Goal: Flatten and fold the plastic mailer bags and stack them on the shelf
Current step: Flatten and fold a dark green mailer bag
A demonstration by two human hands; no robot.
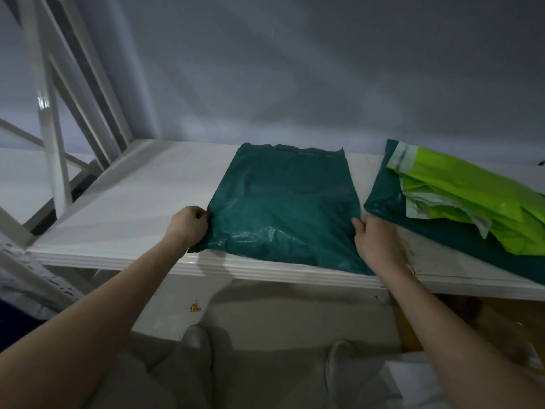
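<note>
teal mailer bag (283,208), laid flat at centre frame on white shelf (124,202); left edge pinched by left hand (187,224), right edge gripped by right hand (373,243). lime green bags (477,202) piled on second teal bag (383,196) at right.

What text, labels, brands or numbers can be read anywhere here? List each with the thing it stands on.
None can be read.
Dark green mailer bag held by left hand and right hand: plain, no print visible.
Lime green bags: a grey smudged strip on the white flap, too blurred to read.
Shelf: a small dark mark on its front edge, too small to read.
</note>
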